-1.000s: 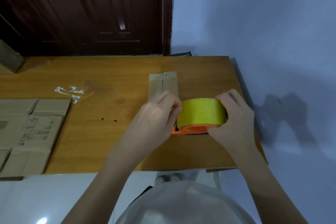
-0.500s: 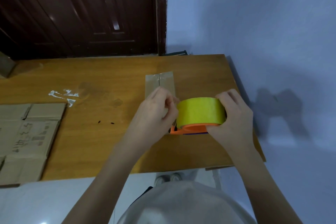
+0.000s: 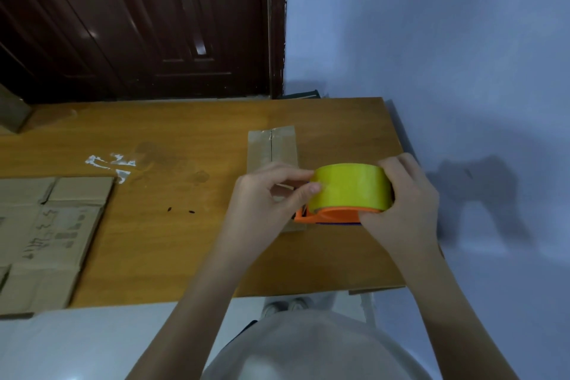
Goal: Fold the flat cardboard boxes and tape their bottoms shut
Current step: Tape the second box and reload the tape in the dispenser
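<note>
- The right hand [image 3: 401, 207] grips the orange tape dispenser [image 3: 327, 216] with its yellow tape roll [image 3: 351, 187], just above the small folded cardboard box [image 3: 271, 148] on the tabletop [image 3: 185, 241].
- The left hand [image 3: 268, 194] pinches at the roll's front, apparently picking up the tape end.
- Step in hand: starting the tape.
- Next likely calls for pulling tape free and pressing it along the box's seam.
- Flat cardboard boxes [image 3: 46, 234] wait at the left edge.

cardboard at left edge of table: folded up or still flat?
Flat. The cardboard lies spread on the table, flaps and creases showing, no walls raised.
</note>
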`<state>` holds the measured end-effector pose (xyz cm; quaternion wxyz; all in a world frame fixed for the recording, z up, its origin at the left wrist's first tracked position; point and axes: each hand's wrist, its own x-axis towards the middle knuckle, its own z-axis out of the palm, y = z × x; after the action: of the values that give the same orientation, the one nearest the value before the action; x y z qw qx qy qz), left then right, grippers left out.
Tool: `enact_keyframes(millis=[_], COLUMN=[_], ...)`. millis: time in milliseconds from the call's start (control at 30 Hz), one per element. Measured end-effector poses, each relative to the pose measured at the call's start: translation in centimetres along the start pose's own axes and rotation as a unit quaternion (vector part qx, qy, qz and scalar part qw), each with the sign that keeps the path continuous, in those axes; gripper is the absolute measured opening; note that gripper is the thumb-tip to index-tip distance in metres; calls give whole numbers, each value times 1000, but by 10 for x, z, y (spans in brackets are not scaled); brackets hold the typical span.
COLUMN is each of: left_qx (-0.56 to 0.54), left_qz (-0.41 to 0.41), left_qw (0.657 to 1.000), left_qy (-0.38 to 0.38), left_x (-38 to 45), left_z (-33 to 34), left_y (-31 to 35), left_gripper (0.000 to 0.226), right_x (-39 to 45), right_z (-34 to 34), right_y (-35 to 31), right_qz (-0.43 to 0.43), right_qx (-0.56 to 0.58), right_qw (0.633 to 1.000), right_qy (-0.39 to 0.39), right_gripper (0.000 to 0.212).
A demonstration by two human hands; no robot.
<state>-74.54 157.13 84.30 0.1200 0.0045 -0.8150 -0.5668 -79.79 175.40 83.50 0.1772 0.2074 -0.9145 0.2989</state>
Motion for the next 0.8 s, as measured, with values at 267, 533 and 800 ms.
enact_keyframes(millis=[267,533,800], left_qx=[-8,208,252], left_qz=[18,167,196], left_qw=[1000,964,947], left_qy=[8,-22,-42], left_x=[3,5,11], left_z=[-4,-7,-3], left_y=[1,3,2], left_gripper=[10,10,23], right_x=[3,2,3], right_z=[-2,-1,-2], right_y=[-4,-2,-1], right_qz=[-13,-20,-30], right_qx=[-8,0,-12], right_qw=[1000,1000,999], right_qy=[-1,2,3], right_gripper=[42,36,36])
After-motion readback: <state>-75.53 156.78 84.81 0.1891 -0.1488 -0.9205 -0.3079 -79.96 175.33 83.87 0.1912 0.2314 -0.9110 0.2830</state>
